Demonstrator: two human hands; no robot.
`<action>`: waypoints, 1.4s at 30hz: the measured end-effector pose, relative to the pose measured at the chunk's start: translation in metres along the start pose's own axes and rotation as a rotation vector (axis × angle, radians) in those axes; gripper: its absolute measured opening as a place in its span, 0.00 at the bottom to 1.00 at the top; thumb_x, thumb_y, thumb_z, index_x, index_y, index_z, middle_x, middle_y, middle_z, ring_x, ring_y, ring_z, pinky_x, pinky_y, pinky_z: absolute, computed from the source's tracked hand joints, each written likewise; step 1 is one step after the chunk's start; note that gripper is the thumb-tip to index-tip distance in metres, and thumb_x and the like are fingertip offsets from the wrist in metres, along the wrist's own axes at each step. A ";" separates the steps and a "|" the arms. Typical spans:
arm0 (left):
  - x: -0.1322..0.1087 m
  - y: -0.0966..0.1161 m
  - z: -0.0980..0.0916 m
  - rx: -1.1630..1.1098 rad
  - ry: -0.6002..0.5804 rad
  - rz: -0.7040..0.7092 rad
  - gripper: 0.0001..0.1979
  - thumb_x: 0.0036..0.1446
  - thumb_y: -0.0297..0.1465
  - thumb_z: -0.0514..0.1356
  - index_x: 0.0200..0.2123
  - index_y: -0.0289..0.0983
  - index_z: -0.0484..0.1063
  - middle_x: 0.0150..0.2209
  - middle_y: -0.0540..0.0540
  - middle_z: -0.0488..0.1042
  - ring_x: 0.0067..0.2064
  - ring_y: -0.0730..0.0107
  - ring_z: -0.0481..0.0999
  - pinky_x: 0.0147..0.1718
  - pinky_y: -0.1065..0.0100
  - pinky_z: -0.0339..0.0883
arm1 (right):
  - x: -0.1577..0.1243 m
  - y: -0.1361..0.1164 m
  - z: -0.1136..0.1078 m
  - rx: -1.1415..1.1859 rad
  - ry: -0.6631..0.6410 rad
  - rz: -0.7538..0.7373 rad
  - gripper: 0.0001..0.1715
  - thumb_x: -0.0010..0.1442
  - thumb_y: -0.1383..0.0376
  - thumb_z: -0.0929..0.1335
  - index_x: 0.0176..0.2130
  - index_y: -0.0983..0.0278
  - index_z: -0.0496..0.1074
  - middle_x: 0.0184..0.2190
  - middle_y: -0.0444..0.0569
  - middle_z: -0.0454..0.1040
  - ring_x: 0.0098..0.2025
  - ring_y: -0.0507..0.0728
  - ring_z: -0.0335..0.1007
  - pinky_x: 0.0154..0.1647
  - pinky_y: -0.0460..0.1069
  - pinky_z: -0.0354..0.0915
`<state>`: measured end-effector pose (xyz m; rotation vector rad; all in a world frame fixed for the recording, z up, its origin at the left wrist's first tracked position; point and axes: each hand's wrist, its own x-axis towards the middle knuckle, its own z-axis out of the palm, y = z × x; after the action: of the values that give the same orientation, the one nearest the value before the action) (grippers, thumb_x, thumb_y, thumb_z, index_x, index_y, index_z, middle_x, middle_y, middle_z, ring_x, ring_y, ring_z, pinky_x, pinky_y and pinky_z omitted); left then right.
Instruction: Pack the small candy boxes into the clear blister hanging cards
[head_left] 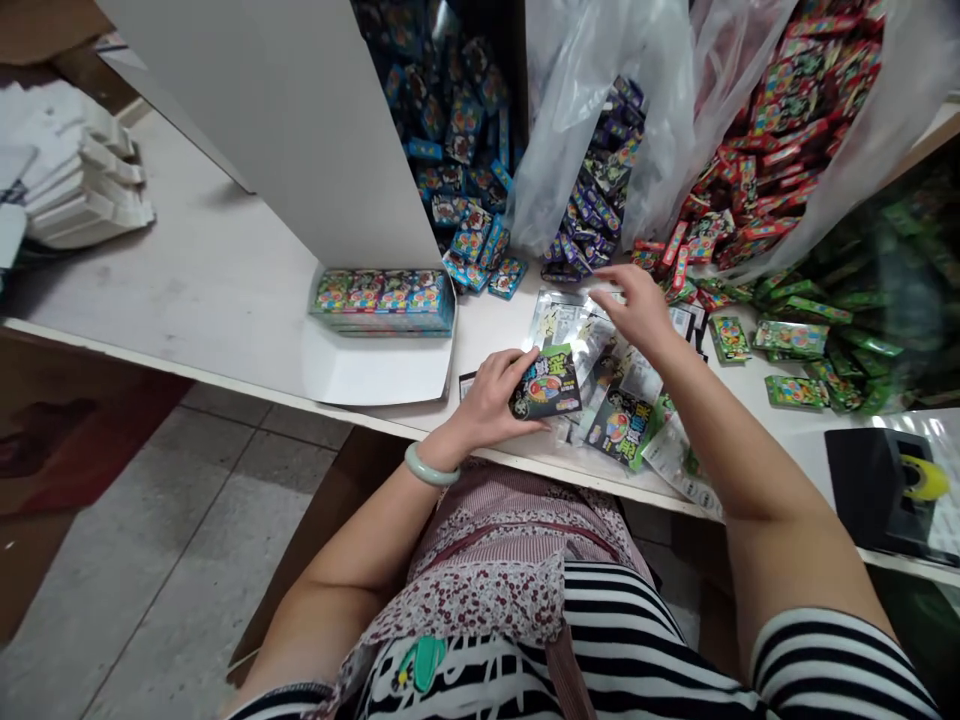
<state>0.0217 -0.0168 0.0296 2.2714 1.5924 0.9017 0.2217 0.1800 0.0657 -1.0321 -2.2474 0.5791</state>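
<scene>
My left hand (491,395) grips a dark printed pouch (547,383) at the table's near edge; a pale green bangle (429,467) is on that wrist. My right hand (634,305) reaches forward over a loose heap of silver and dark pouches (622,420). Its fingers curl down near small packets by the purple pile (592,215), and I cannot make out whether they hold one. A tight row of small boxes (382,300) stands on a white card flap (375,370) to the left.
Piles of small packets lie at the back: blue (457,150), red (765,130) in a clear bag, green (840,330) at right. A tall white board (300,130) leans at the back left. Folded white cartons (75,190) lie far left. A black tape dispenser (885,490) is at right.
</scene>
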 end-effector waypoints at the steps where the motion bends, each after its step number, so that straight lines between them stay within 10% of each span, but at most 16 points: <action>1: -0.001 0.001 -0.001 -0.006 -0.006 0.003 0.54 0.50 0.56 0.67 0.72 0.41 0.47 0.58 0.34 0.63 0.59 0.45 0.66 0.59 0.44 0.64 | 0.019 0.005 0.012 -0.079 0.016 0.000 0.24 0.58 0.59 0.72 0.53 0.64 0.74 0.55 0.59 0.75 0.58 0.70 0.67 0.59 0.65 0.64; 3: -0.002 0.004 -0.002 -0.017 -0.018 0.009 0.54 0.51 0.55 0.67 0.72 0.42 0.46 0.59 0.34 0.63 0.60 0.45 0.66 0.59 0.44 0.65 | 0.050 0.012 0.032 -0.190 0.013 0.031 0.31 0.54 0.62 0.74 0.56 0.67 0.71 0.59 0.63 0.71 0.61 0.73 0.63 0.60 0.67 0.62; 7: -0.006 0.004 -0.007 -0.009 -0.015 0.003 0.54 0.51 0.52 0.68 0.73 0.43 0.44 0.59 0.34 0.63 0.60 0.44 0.67 0.59 0.44 0.64 | 0.070 0.021 0.041 -0.121 0.099 0.190 0.11 0.60 0.62 0.68 0.43 0.63 0.73 0.41 0.57 0.77 0.49 0.69 0.70 0.52 0.63 0.67; 16: -0.007 -0.003 -0.007 0.000 0.012 0.042 0.54 0.51 0.53 0.68 0.73 0.43 0.44 0.59 0.34 0.63 0.59 0.44 0.67 0.59 0.45 0.65 | -0.034 0.014 -0.026 0.805 -0.032 0.534 0.30 0.41 0.42 0.77 0.31 0.60 0.67 0.27 0.42 0.70 0.27 0.51 0.67 0.26 0.46 0.62; 23: -0.009 0.001 -0.006 0.015 -0.019 0.025 0.53 0.51 0.53 0.68 0.72 0.44 0.46 0.59 0.35 0.64 0.59 0.44 0.66 0.59 0.44 0.65 | -0.088 0.018 -0.043 0.638 0.032 0.426 0.22 0.48 0.48 0.75 0.34 0.59 0.70 0.28 0.42 0.72 0.29 0.54 0.68 0.28 0.49 0.67; 28: -0.008 0.003 -0.008 0.033 -0.058 0.000 0.55 0.49 0.51 0.70 0.73 0.45 0.45 0.60 0.35 0.64 0.60 0.43 0.66 0.60 0.43 0.64 | -0.114 0.023 -0.045 0.085 0.159 0.048 0.15 0.61 0.63 0.67 0.47 0.56 0.76 0.45 0.52 0.75 0.49 0.64 0.71 0.49 0.62 0.71; 33: -0.009 0.002 -0.006 0.041 -0.040 0.033 0.54 0.50 0.51 0.70 0.73 0.44 0.46 0.59 0.35 0.64 0.59 0.44 0.67 0.59 0.44 0.65 | -0.145 0.024 -0.040 -0.196 -0.186 -0.159 0.20 0.63 0.66 0.66 0.53 0.57 0.75 0.49 0.56 0.75 0.50 0.66 0.71 0.50 0.66 0.70; 42: -0.004 0.002 0.000 0.017 -0.131 0.022 0.53 0.49 0.52 0.70 0.72 0.43 0.49 0.59 0.35 0.64 0.59 0.44 0.66 0.59 0.44 0.64 | -0.120 0.034 -0.047 -0.236 -0.450 -0.024 0.46 0.52 0.56 0.77 0.65 0.56 0.62 0.69 0.59 0.59 0.71 0.75 0.49 0.66 0.74 0.53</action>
<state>0.0226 -0.0210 0.0288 2.3117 1.5283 0.7306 0.3337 0.1133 0.0396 -1.0666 -2.7726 0.5913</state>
